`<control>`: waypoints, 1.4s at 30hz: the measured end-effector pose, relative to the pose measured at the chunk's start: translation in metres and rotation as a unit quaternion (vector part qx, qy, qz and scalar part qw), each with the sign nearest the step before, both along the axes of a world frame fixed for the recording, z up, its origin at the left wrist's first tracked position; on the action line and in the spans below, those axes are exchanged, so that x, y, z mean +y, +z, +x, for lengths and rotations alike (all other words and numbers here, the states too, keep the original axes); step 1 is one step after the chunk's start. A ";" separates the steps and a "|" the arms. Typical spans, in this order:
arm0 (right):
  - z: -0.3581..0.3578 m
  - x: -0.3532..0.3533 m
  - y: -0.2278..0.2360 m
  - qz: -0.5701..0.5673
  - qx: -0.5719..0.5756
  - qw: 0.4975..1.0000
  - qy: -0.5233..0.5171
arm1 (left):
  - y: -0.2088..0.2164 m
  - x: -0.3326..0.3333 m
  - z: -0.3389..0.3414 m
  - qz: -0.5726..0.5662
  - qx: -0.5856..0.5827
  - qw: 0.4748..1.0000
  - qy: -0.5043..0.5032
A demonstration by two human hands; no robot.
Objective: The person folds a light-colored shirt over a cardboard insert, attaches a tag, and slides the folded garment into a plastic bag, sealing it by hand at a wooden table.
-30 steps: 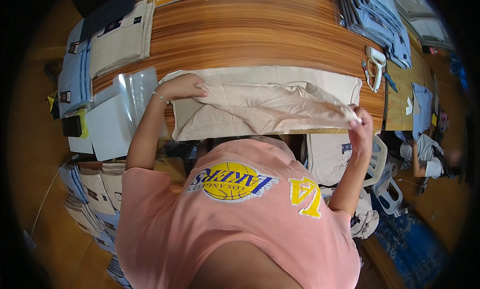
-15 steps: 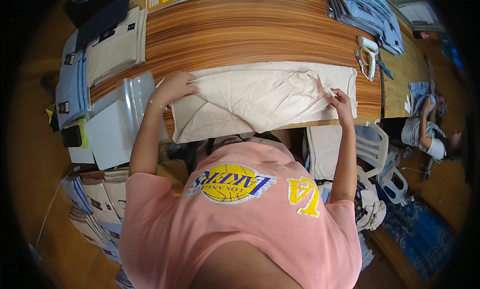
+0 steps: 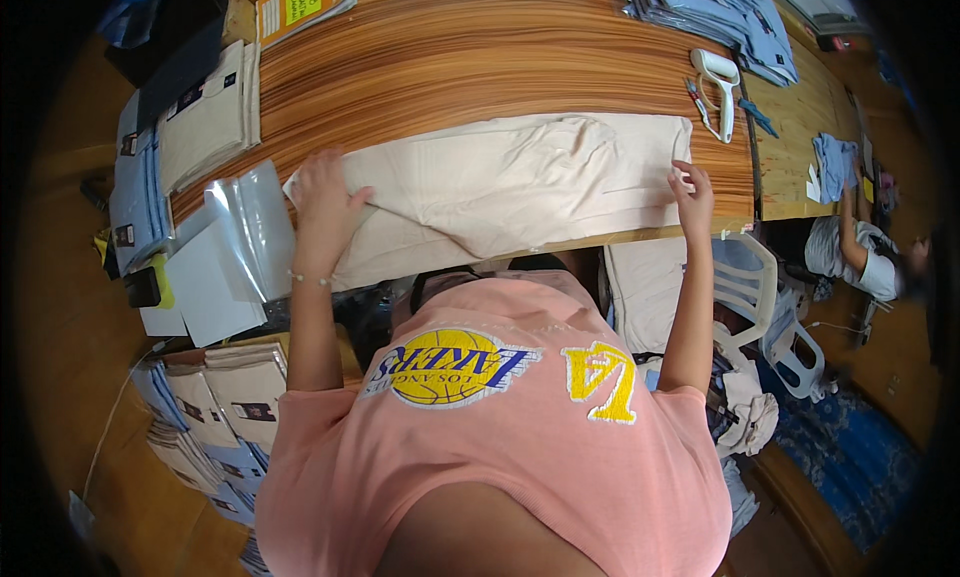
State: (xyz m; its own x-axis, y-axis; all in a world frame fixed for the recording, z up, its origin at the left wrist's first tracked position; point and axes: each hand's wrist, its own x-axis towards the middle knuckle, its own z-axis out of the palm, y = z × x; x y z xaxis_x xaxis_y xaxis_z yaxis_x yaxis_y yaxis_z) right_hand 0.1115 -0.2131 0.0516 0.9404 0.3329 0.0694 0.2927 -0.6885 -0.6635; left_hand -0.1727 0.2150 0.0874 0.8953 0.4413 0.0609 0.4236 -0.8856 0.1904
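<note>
A pale cream garment (image 3: 480, 182) lies in a long folded strip along the near side of the wooden table, its near-left part hanging over the edge. Creases gather right of its middle. My left hand (image 3: 325, 202) rests flat on the left end, thumb apart from the fingers, which are slightly blurred. At the garment's right end, my right hand (image 3: 694, 195) is held with bent fingers and a small gap between thumb and forefinger. No cloth shows pinched in it.
Left of the garment lie clear plastic sleeves (image 3: 250, 217) and white card (image 3: 210, 287). Folded beige garments (image 3: 210, 112) are stacked beyond. A white lint roller (image 3: 716, 87) and blue garments (image 3: 715, 22) lie far right. A plastic chair (image 3: 750, 287) stands at right; another person (image 3: 850, 252) works beyond.
My right hand has let go of the bunched cloth and moved to the garment's right end. The cloth there lies flatter. My left hand has turned and spread on the left end.
</note>
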 end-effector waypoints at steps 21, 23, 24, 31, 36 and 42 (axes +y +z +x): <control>0.047 -0.047 -0.032 0.134 0.274 0.952 0.015 | -0.065 -0.259 0.176 -0.126 -0.052 0.976 -0.171; 0.048 -0.050 -0.032 0.284 0.371 0.884 -0.025 | -0.068 -0.261 0.174 -0.076 -0.040 0.980 -0.182; 0.046 -0.049 -0.017 0.343 0.432 0.833 -0.046 | -0.064 -0.261 0.174 -0.066 -0.053 0.980 -0.180; 0.037 -0.015 0.017 0.320 0.481 0.812 0.086 | -0.038 -0.249 0.161 -0.630 -0.204 0.746 -0.068; -0.013 0.042 0.058 0.276 0.508 0.773 0.262 | -0.043 -0.230 0.145 -0.877 -0.199 0.417 0.133; 0.011 0.028 -0.001 0.077 0.058 0.933 0.347 | -0.058 -0.237 0.138 -0.706 -0.204 0.658 0.163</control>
